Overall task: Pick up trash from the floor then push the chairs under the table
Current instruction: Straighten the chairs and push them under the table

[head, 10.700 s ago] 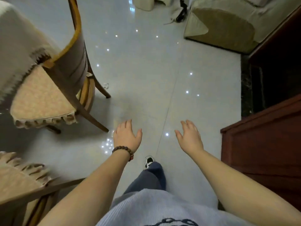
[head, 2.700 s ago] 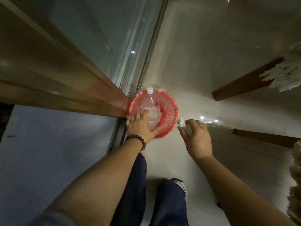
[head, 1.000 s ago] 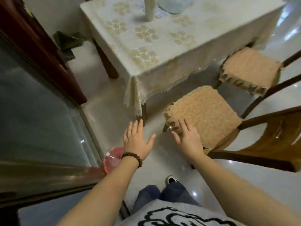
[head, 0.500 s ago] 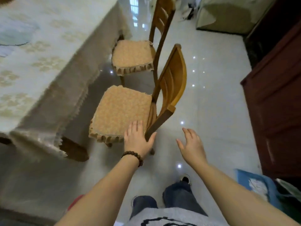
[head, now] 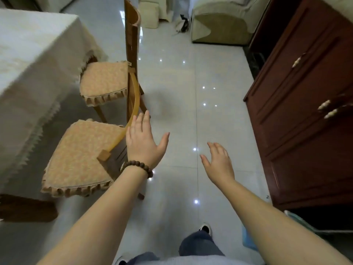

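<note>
Left grip (head: 142,140) spread flat, fingers straight and thumb splayed wide, holding nothing, hovering at the curved top rail of the near chair (head: 82,157) (whether the fingertips actually touch the rail: cannot tell). Beaded bracelet (head: 138,166) round that wrist. Right grip (head: 219,161) likewise loose and unclenched, fingers relaxed, empty, hanging above the bare floor (head: 181,111) well apart from either chair.

Near chair pulled out from the bench (head: 28,64), its orange fringed cushion fully exposed, only the front edge just beside the hanging tablecloth. Far chair (head: 107,83) beyond it, also out, tall wooden back upright, cushion front close to the cloth's corner. Bench draped in a pale cream cloth with a fringed hem, filling the left side.

Glossy white tiles dotted with light reflections down the middle. Dark red wooden cabinet (head: 305,111) with pale handles along the right. Pale sofa (head: 219,25) and a cream footstool (head: 149,14) at the far end of the room. One shoe (head: 206,228) and a blue trouser leg at the bottom edge.
</note>
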